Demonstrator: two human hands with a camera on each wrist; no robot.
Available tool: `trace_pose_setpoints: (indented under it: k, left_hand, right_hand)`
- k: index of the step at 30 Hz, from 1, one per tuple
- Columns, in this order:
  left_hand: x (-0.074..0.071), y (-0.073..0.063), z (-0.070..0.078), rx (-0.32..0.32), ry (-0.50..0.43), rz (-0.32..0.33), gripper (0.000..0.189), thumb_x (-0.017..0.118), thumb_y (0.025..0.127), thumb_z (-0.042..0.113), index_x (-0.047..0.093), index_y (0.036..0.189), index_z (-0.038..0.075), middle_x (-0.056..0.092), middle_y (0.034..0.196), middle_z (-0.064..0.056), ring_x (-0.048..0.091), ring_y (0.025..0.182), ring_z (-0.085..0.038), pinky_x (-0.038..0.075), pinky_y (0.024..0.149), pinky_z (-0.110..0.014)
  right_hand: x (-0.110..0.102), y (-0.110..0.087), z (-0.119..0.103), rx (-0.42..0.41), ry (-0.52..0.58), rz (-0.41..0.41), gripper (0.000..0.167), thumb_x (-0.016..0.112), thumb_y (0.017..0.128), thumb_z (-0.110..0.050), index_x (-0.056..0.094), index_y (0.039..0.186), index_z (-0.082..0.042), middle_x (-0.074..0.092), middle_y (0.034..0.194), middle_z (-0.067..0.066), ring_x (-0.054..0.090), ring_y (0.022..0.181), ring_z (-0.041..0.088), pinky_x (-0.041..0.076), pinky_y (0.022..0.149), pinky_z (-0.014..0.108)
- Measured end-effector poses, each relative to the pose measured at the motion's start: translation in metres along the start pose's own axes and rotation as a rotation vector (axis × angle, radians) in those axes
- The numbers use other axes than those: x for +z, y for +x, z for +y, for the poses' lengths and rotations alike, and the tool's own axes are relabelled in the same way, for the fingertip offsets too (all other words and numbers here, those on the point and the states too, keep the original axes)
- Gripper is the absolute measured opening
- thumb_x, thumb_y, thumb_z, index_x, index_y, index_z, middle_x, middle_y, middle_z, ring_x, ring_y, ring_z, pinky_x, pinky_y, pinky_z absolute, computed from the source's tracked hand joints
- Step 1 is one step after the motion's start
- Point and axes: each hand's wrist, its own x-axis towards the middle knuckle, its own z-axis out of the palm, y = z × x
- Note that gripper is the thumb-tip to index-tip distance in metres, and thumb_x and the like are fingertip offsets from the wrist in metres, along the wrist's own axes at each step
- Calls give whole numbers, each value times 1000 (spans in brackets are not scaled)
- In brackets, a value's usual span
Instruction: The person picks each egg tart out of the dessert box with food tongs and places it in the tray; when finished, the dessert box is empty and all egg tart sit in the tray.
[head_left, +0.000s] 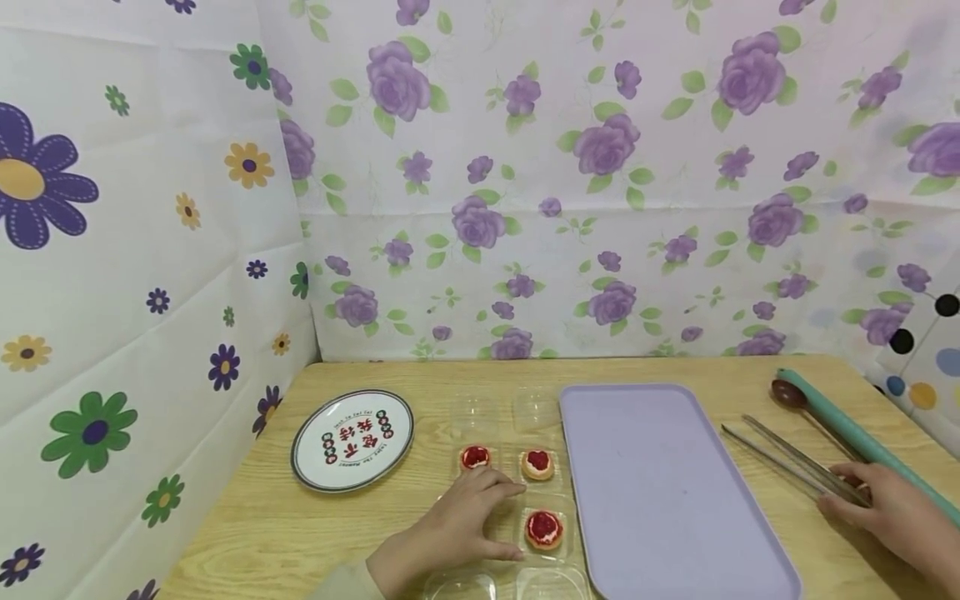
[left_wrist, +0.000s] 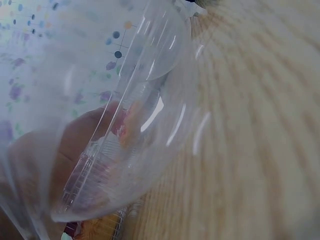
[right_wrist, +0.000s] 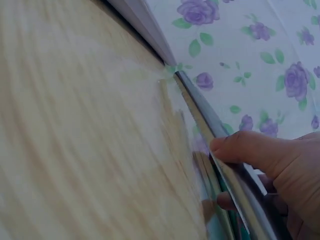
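Observation:
My left hand point(head_left: 459, 518) rests over a clear plastic pastry box point(head_left: 474, 412), thumb and fingers spread apart. Red-topped tarts sit in its compartments: one tart point(head_left: 476, 457) just beyond the knuckles, another tart point(head_left: 537, 465) past the fingertips, and a third tart point(head_left: 543, 530) right of the gap between thumb and fingers. The palm hides part of the box. In the left wrist view, clear curved plastic point(left_wrist: 150, 115) stands between camera and fingers. On the right, my right hand point(head_left: 892, 512) grips metal tongs point(right_wrist: 200, 115), thumb on top, their tips pointing away and apart.
A lilac tray point(head_left: 667, 483) lies between the hands. At the back left is a white plate point(head_left: 352, 442) with red lettering. Beyond the tongs lie a brown spoon point(head_left: 789, 393) and a long teal item point(head_left: 840, 425). Flowered cloth walls point(head_left: 525, 283) border the wooden table.

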Motion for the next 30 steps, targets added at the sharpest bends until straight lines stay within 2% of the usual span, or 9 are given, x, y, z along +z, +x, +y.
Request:
trace_pose_setpoints:
  k: [6, 9, 12, 16, 18, 20, 27, 29, 30]
  left_hand:
    - [0, -1, -2, -15, -10, -10, 73, 74, 73, 56, 57, 131, 16, 59, 123, 4, 52, 119, -15, 39, 110, -40]
    - [0, 0, -2, -5, -16, -6, 73, 73, 73, 57, 57, 130, 15, 60, 124, 4, 51, 119, -15, 38, 110, -41]
    - [1, 1, -2, -6, -8, -7, 73, 73, 73, 58, 56, 130, 15, 60, 125, 4, 51, 120, -15, 38, 110, -41]
    - [1, 1, -1, -19, -2, -14, 74, 73, 73, 59, 56, 130, 16, 59, 126, 3, 51, 122, -16, 37, 111, -41]
    - [0, 1, 0, -23, -3, -16, 73, 73, 72, 59, 56, 129, 16, 59, 126, 3, 51, 122, -16, 37, 111, -41]
    - [0, 1, 0, -25, -7, -17, 73, 73, 72, 60, 56, 129, 16, 59, 125, 3, 51, 122, -16, 37, 111, -41]
    - [1, 1, 0, -44, -9, -14, 73, 73, 71, 60, 56, 127, 16, 59, 125, 4, 51, 122, -16, 37, 112, -41]
    - [1, 1, 1, -52, -10, -13, 73, 73, 71, 60, 56, 127, 16, 59, 125, 4, 51, 123, -17, 37, 112, -41]
    - [1, 1, 1, -54, -10, -12, 74, 74, 71, 60, 56, 127, 16, 60, 124, 4, 51, 123, -17, 37, 112, -41]
  right_hand:
    - [-10, -1, -11, -2, 5, 57, 54, 72, 85, -30, 59, 109, 18, 63, 92, 31, 62, 77, 38, 52, 59, 44]
    - [-21, -3, -19, 5, -34, 77, 55, 72, 85, -30, 59, 108, 18, 60, 91, 33, 60, 73, 36, 51, 58, 44]
    - [-30, -4, -28, -9, -46, 101, 56, 71, 85, -32, 60, 108, 18, 59, 89, 30, 57, 70, 32, 48, 56, 40]
    - [-37, -7, -42, -40, -44, 179, 52, 73, 83, -32, 62, 108, 13, 59, 89, 26, 53, 67, 24, 41, 53, 30]
    - [-38, -10, -50, -59, -39, 214, 50, 74, 82, -32, 64, 108, 9, 59, 90, 23, 48, 65, 14, 36, 51, 24]
    - [-39, -13, -58, -87, -36, 242, 48, 76, 81, -32, 65, 108, 6, 60, 92, 20, 47, 65, 7, 37, 50, 22]
    - [-48, -22, -101, -228, -66, 317, 40, 82, 73, -23, 68, 106, -4, 62, 91, 7, 49, 66, -2, 41, 47, 18]
    - [-52, -25, -113, -282, -76, 342, 42, 84, 70, -20, 68, 106, -7, 60, 90, 4, 41, 63, -11, 41, 46, 18]
    - [-53, -26, -119, -315, -87, 358, 44, 85, 67, -20, 68, 106, -9, 60, 91, 2, 41, 62, -12, 40, 46, 18]
